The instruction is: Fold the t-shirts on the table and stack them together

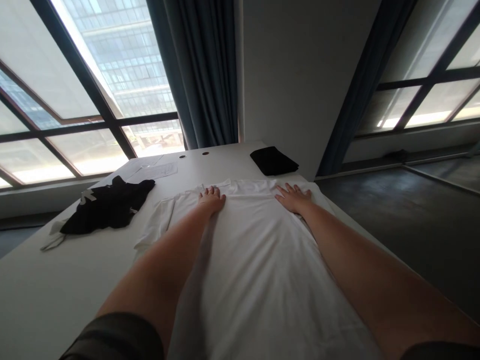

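A white T-shirt (258,250) lies spread on the white table, its collar end away from me and its hem toward me. Creases run down its middle. My left hand (212,200) rests flat on the upper left part of the shirt, fingers spread. Across from it, my right hand (294,198) presses on the upper right part, its fingers also apart. Neither hand grips the cloth. One sleeve sticks out to the left beyond my left forearm.
On the left of the table (75,285) is a crumpled black garment (110,205) with white parts. A folded black cloth (273,160) lies at the far right corner. Paper sheets (159,170) lie near the window. Dark curtains (210,75) hang behind the table.
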The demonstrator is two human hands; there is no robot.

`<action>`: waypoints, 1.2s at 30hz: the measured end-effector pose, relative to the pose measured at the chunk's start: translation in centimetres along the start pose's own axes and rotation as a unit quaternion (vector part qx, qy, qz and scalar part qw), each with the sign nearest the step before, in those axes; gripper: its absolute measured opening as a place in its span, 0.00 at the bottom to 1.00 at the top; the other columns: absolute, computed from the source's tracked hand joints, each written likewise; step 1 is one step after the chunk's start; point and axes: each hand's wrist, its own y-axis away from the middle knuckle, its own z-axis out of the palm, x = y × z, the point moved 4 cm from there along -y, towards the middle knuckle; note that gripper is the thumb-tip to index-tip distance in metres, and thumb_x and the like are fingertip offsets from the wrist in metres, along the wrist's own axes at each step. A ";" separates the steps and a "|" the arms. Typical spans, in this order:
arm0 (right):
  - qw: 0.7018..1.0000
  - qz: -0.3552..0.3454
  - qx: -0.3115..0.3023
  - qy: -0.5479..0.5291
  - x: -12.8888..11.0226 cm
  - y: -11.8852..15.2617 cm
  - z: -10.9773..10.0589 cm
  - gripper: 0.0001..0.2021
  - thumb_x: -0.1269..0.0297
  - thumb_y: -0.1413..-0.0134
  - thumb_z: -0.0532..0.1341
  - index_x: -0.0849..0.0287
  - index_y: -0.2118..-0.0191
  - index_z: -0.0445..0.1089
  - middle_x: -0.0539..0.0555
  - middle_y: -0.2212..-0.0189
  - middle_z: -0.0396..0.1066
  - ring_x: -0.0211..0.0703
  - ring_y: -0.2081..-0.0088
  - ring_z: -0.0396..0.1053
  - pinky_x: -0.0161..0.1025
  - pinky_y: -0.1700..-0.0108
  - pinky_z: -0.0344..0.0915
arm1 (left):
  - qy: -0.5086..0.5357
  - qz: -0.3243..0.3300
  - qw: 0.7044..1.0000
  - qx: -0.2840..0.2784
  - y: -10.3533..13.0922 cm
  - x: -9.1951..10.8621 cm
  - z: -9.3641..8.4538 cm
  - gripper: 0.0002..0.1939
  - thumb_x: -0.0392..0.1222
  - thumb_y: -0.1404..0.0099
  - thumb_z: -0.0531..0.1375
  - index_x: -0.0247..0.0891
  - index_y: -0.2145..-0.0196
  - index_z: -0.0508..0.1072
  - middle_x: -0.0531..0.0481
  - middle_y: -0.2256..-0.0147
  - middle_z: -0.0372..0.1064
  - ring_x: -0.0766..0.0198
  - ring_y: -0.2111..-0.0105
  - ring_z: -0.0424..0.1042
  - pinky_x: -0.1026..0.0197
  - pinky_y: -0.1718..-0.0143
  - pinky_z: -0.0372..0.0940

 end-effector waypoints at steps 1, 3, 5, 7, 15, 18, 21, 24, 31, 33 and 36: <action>1.000 -0.002 0.000 -0.003 0.1 -0.1 0.0 0.38 0.34 0.31 0.36 0.37 0.21 0.39 0.50 0.19 0.29 0.65 0.21 0.33 0.80 0.30 0.34 | 0.002 0.003 1.000 0.007 -0.8 -0.4 0.2 0.36 0.56 0.22 0.43 0.35 0.24 0.53 0.33 0.23 0.40 0.38 0.24 0.43 0.30 0.28 0.44; 1.000 -0.005 0.001 -0.010 0.3 -0.5 0.1 0.38 0.33 0.31 0.36 0.37 0.21 0.40 0.49 0.19 0.30 0.66 0.22 0.33 0.81 0.30 0.34 | 0.008 0.016 1.000 0.021 -1.6 -1.0 0.7 0.37 0.58 0.22 0.43 0.37 0.24 0.54 0.35 0.23 0.39 0.38 0.24 0.42 0.29 0.28 0.41; 1.000 -0.008 0.004 -0.015 0.5 -0.8 0.2 0.39 0.32 0.32 0.36 0.37 0.21 0.40 0.50 0.19 0.30 0.68 0.22 0.33 0.81 0.30 0.34 | 0.016 0.039 0.998 0.035 -1.8 -1.5 1.0 0.35 0.59 0.22 0.44 0.40 0.25 0.56 0.39 0.22 0.40 0.41 0.24 0.43 0.30 0.27 0.40; 1.000 -0.010 0.007 -0.017 0.8 -1.1 0.3 0.40 0.32 0.32 0.37 0.38 0.20 0.41 0.50 0.19 0.31 0.69 0.22 0.34 0.81 0.30 0.34 | 0.024 0.060 0.997 0.048 -1.7 -2.1 1.0 0.34 0.56 0.23 0.46 0.43 0.25 0.56 0.43 0.23 0.43 0.44 0.25 0.47 0.33 0.26 0.42; 1.000 -0.009 0.021 -0.008 0.9 -1.0 0.2 0.39 0.33 0.31 0.37 0.39 0.21 0.42 0.51 0.20 0.33 0.69 0.22 0.36 0.79 0.29 0.36 | 0.027 0.082 0.994 0.062 -1.8 -3.0 0.6 0.31 0.54 0.22 0.47 0.42 0.28 0.62 0.41 0.27 0.55 0.48 0.28 0.57 0.44 0.25 0.44; 1.000 -0.008 0.017 -0.004 1.0 -0.9 0.1 0.39 0.33 0.31 0.37 0.40 0.20 0.42 0.51 0.20 0.33 0.66 0.22 0.35 0.78 0.28 0.36 | 0.021 0.100 0.994 0.043 -1.7 -3.3 0.7 0.31 0.55 0.21 0.45 0.44 0.26 0.60 0.44 0.25 0.51 0.50 0.27 0.53 0.43 0.25 0.41; 1.000 0.003 0.019 -0.004 1.7 -1.0 -0.1 0.39 0.33 0.30 0.38 0.42 0.20 0.43 0.52 0.20 0.34 0.64 0.22 0.36 0.74 0.27 0.37 | 0.018 0.102 0.994 0.023 -1.5 -4.4 0.8 0.34 0.58 0.21 0.45 0.47 0.24 0.55 0.45 0.23 0.44 0.48 0.24 0.44 0.41 0.25 0.40; 0.999 0.032 0.023 -0.008 3.0 -1.3 -0.2 0.39 0.35 0.30 0.38 0.44 0.20 0.43 0.54 0.20 0.35 0.65 0.22 0.36 0.71 0.26 0.38 | 0.015 0.072 0.997 0.017 -1.4 -6.4 0.8 0.36 0.62 0.22 0.43 0.50 0.22 0.50 0.45 0.21 0.37 0.44 0.23 0.37 0.38 0.26 0.40; 0.998 0.047 0.034 -0.018 3.9 -1.7 0.0 0.39 0.35 0.30 0.38 0.44 0.20 0.44 0.53 0.20 0.36 0.66 0.22 0.37 0.70 0.26 0.39 | -0.017 -0.020 0.999 0.032 0.0 -12.3 0.3 0.36 0.60 0.22 0.41 0.43 0.23 0.52 0.42 0.22 0.41 0.43 0.23 0.42 0.37 0.27 0.43; 0.998 0.053 0.039 -0.018 3.8 -1.7 0.0 0.39 0.35 0.30 0.38 0.44 0.21 0.45 0.54 0.20 0.36 0.67 0.22 0.38 0.69 0.26 0.39 | -0.025 -0.030 0.998 0.040 0.9 -13.7 0.1 0.35 0.57 0.22 0.42 0.41 0.24 0.54 0.40 0.23 0.44 0.42 0.24 0.45 0.36 0.28 0.44; 0.997 0.060 0.041 -0.016 3.7 -1.7 -0.1 0.39 0.35 0.30 0.38 0.44 0.21 0.45 0.54 0.20 0.36 0.66 0.22 0.39 0.68 0.26 0.39 | -0.044 -0.045 0.997 0.043 2.5 -15.7 -0.4 0.34 0.53 0.22 0.43 0.37 0.25 0.56 0.37 0.24 0.46 0.43 0.25 0.47 0.39 0.28 0.43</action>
